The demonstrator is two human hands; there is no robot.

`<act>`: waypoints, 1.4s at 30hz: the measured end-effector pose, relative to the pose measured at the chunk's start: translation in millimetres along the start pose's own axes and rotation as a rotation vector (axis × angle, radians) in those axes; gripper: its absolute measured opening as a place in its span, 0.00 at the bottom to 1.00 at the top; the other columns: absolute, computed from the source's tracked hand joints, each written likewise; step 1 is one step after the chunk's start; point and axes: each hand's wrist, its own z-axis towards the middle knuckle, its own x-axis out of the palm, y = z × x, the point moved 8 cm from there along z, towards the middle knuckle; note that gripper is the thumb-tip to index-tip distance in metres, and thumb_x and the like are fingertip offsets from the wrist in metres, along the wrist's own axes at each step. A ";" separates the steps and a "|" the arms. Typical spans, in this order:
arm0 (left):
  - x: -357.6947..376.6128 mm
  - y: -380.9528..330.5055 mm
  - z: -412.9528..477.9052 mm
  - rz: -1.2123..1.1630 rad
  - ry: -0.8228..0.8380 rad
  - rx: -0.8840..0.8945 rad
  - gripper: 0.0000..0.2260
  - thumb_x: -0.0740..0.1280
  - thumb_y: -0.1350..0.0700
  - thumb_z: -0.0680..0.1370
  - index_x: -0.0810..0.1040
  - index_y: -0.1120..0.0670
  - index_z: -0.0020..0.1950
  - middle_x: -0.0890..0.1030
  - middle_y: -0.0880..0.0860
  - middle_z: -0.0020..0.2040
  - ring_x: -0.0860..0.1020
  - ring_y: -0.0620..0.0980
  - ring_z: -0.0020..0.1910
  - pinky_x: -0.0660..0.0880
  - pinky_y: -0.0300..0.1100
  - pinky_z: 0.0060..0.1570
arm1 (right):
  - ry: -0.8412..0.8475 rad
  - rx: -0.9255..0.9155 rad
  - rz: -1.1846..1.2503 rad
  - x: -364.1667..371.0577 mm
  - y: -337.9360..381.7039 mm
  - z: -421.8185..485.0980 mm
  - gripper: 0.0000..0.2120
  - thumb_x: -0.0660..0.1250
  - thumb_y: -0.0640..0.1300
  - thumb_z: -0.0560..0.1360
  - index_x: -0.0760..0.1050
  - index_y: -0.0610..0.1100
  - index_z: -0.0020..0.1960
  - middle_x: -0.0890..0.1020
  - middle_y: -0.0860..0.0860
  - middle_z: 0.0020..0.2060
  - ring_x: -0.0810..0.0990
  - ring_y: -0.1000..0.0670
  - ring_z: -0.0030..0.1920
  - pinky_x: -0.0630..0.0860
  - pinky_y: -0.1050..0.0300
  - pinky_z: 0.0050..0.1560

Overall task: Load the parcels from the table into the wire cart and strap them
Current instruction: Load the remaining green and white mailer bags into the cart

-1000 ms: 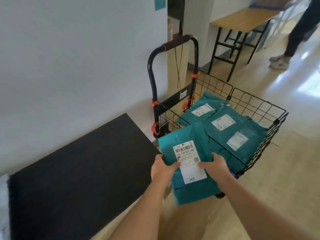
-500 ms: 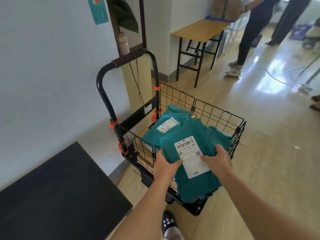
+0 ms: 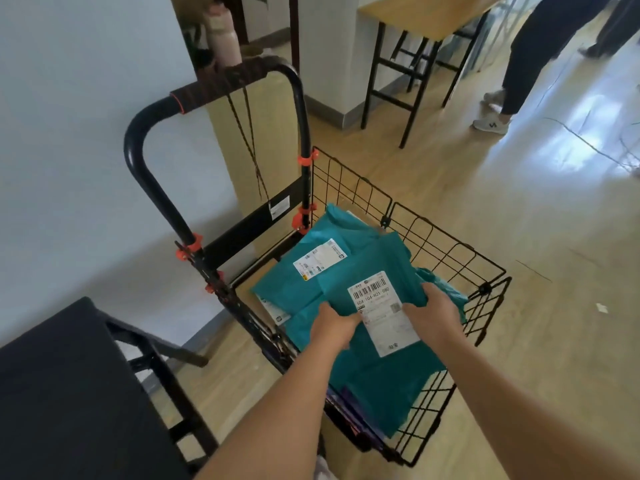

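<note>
Tagger: Both hands clamped on the top parcel (image 3: pixel 381 382). Left hand (image 3: pixel 334 327) curled round its left edge, right hand (image 3: pixel 433 313) bunched the film on its right edge, thumbs on top either side of the shipping label (image 3: pixel 382 315).

Checker: Where was the parcel?

Tagger: Inside the wire cart (image 3: pixel 446 251), low over the stack, its near end reaching the near wall. Couldn't tell whether it was touching the pile.

Checker: Why two hands?

Tagger: Soft, floppy mailer. My read is that a grip on both sides held it flat and label-up so it would lie square on the others.

Checker: Cart contents?

Tagger: Teal mailers, stacked. A second parcel (image 3: pixel 332 233) showed clearly at far left, label up, its far corner close to the far wall. More teal poked out on the right under the right hand, count unclear. Something purple (image 3: pixel 349 398) sat low at the near side, but I couldn't identify it.

Checker: Strap?

Tagger: An elastic cord (image 3: pixel 249 143) hung down from the cart handle (image 3: pixel 221 88), behind the basket and not across the load. Strapping wasn't done yet. I'd say it waited until this parcel was down.

Checker: Table?

Tagger: A black table (image 3: pixel 52 393) stood near left, just beside the cart, only partly in frame. Couldn't judge how many parcels were left.

Checker: Anything else?

Tagger: A wooden table (image 3: pixel 426 15) stood far off. A person's legs (image 3: pixel 530 64) were far right, well apart from the cart.
</note>
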 end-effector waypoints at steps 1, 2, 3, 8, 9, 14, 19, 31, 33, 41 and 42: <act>4.9 6.3 2.5 0.019 0.006 -0.031 0.22 0.75 0.49 0.72 0.66 0.50 0.57 0.75 0.48 0.52 0.76 0.47 0.41 0.83 0.52 0.43 | 0.030 0.007 -0.035 5.5 -4.0 7.0 0.18 0.66 0.44 0.76 0.71 0.45 0.66 0.78 0.48 0.53 0.79 0.49 0.45 0.72 0.57 0.33; 8.2 12.9 5.3 0.038 0.000 -0.057 0.21 0.74 0.49 0.72 0.67 0.51 0.57 0.74 0.48 0.51 0.76 0.47 0.42 0.82 0.51 0.43 | 0.064 0.012 -0.068 12.0 -8.1 13.6 0.19 0.66 0.44 0.76 0.71 0.44 0.66 0.78 0.46 0.55 0.79 0.47 0.48 0.73 0.56 0.36; 10.7 20.4 9.3 0.051 -0.016 -0.081 0.21 0.73 0.51 0.72 0.67 0.52 0.58 0.75 0.49 0.51 0.77 0.49 0.43 0.82 0.50 0.43 | 0.100 0.015 -0.094 19.2 -12.1 20.3 0.18 0.66 0.45 0.76 0.72 0.44 0.65 0.77 0.46 0.55 0.78 0.46 0.49 0.74 0.55 0.38; 13.9 44.6 21.5 0.019 -0.115 -0.225 0.20 0.63 0.61 0.74 0.67 0.60 0.65 0.77 0.60 0.58 0.79 0.60 0.53 0.80 0.54 0.52 | 0.272 -0.024 -0.148 53.8 -24.5 50.3 0.08 0.65 0.43 0.76 0.73 0.45 0.54 0.80 0.48 0.45 0.78 0.49 0.41 0.70 0.57 0.32; 14.4 48.5 21.7 0.008 -0.138 -0.250 0.20 0.62 0.62 0.74 0.67 0.60 0.66 0.77 0.61 0.57 0.79 0.60 0.53 0.80 0.54 0.51 | 0.316 -0.042 -0.163 60.0 -25.4 55.5 0.06 0.65 0.42 0.75 0.73 0.45 0.52 0.79 0.49 0.42 0.78 0.50 0.39 0.70 0.58 0.30; 24.9 69.2 17.2 0.013 -0.225 -0.377 0.21 0.63 0.60 0.75 0.66 0.60 0.67 0.78 0.63 0.59 0.79 0.61 0.54 0.79 0.51 0.48 | 0.599 -0.074 -0.297 90.2 -36.9 75.3 0.02 0.65 0.41 0.76 0.72 0.44 0.44 0.76 0.50 0.34 0.74 0.50 0.31 0.67 0.59 0.29; 37.2 92.6 3.4 0.018 -0.323 -0.495 0.29 0.66 0.55 0.77 0.61 0.59 0.75 0.76 0.60 0.64 0.78 0.59 0.59 0.77 0.49 0.56 | 0.817 -0.110 -0.438 113.7 -51.8 76.2 0.11 0.64 0.43 0.77 0.68 0.43 0.37 0.68 0.51 0.28 0.63 0.53 0.26 0.60 0.60 0.26; 51.7 100.9 -18.6 -0.060 -0.357 -0.571 0.32 0.67 0.54 0.78 0.56 0.57 0.77 0.77 0.57 0.62 0.80 0.54 0.53 0.79 0.46 0.47 | 0.803 -0.242 -0.544 124.6 -49.5 81.8 0.15 0.62 0.42 0.78 0.70 0.44 0.64 0.73 0.52 0.32 0.67 0.55 0.23 0.60 0.65 0.19; 51.4 100.0 -22.9 -0.085 -0.351 -0.574 0.34 0.68 0.53 0.77 0.54 0.57 0.77 0.74 0.57 0.66 0.78 0.56 0.60 0.78 0.50 0.57 | 0.780 -0.277 -0.536 123.1 -40.0 79.5 0.16 0.62 0.41 0.77 0.68 0.48 0.65 0.75 0.51 0.33 0.68 0.55 0.23 0.61 0.65 0.20; 35.2 65.9 -33.7 -0.055 -0.337 -0.455 0.25 0.63 0.58 0.77 0.63 0.58 0.73 0.76 0.59 0.63 0.79 0.57 0.57 0.79 0.47 0.50 | 0.701 -0.475 -0.540 113.6 8.7 52.6 0.17 0.61 0.41 0.78 0.73 0.36 0.64 0.81 0.43 0.52 0.74 0.51 0.32 0.69 0.60 0.33; 31.0 60.1 -35.7 -0.021 -0.337 -0.428 0.22 0.62 0.58 0.77 0.65 0.58 0.71 0.76 0.59 0.63 0.78 0.58 0.59 0.78 0.49 0.54 | 0.689 -0.494 -0.547 112.3 15.3 47.1 0.16 0.61 0.40 0.77 0.74 0.35 0.62 0.82 0.40 0.53 0.73 0.49 0.32 0.69 0.58 0.35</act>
